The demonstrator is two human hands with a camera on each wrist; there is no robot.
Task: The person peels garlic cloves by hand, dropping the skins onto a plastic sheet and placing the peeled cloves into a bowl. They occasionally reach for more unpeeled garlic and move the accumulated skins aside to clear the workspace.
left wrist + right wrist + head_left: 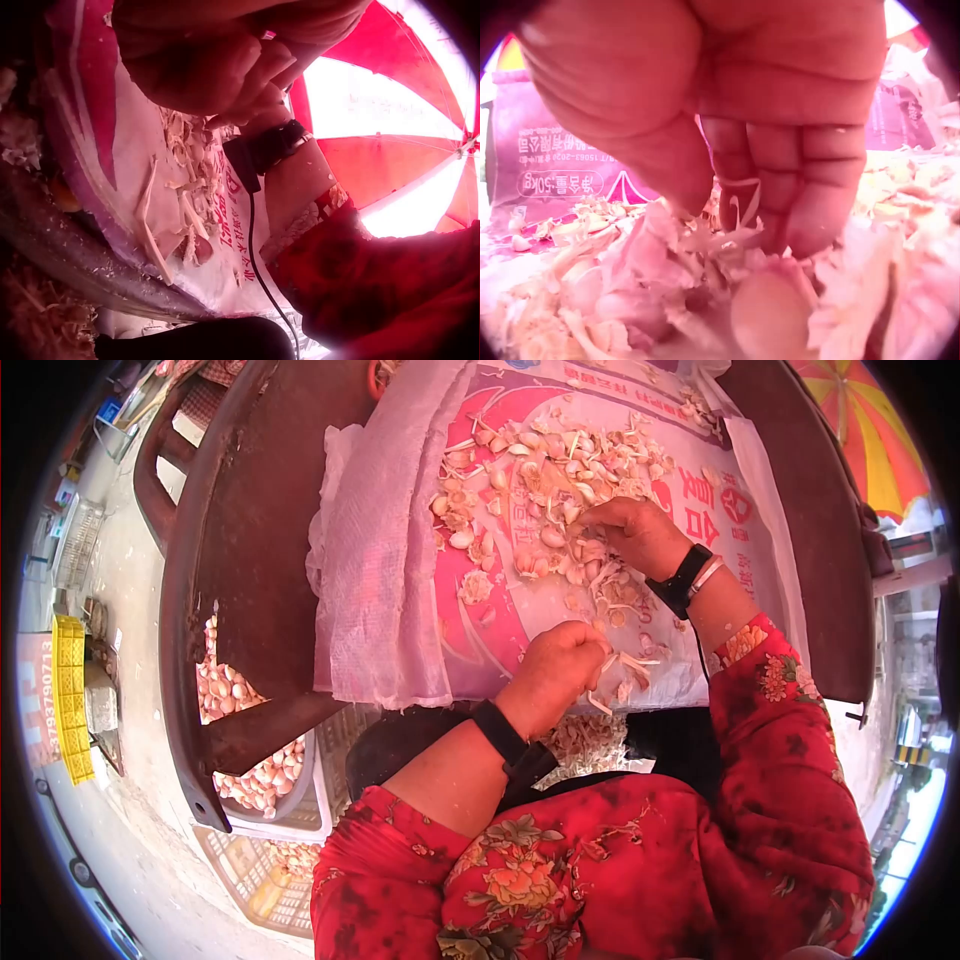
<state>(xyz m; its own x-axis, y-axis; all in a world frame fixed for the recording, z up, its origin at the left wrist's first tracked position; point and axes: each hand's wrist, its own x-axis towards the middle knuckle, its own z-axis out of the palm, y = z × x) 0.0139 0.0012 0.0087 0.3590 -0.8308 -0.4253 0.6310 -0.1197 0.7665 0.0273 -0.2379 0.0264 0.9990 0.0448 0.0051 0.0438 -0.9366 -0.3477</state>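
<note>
A pale garlic clove (pixel 772 315) is lying among papery skins (pixel 855 300), at 6 o'clock from the right hand's fingertips in the right wrist view, its long axis running roughly 12 to 6. The right hand (pixel 645 535) is nearer; its fingers are pointing down, touching the skins, with the thumb apart and a thin strip (pixel 742 202) lying against them. In the head view, the garlic pile (pixel 590 460) is spreading toward 11 o'clock over a printed sack (pixel 480 670). At 7 o'clock, the left hand (pixel 555 670) is curling its fingers; whether they are gripping anything, I cannot tell. Farther out, more cloves (pixel 265 770) are sitting at 8 o'clock.
</note>
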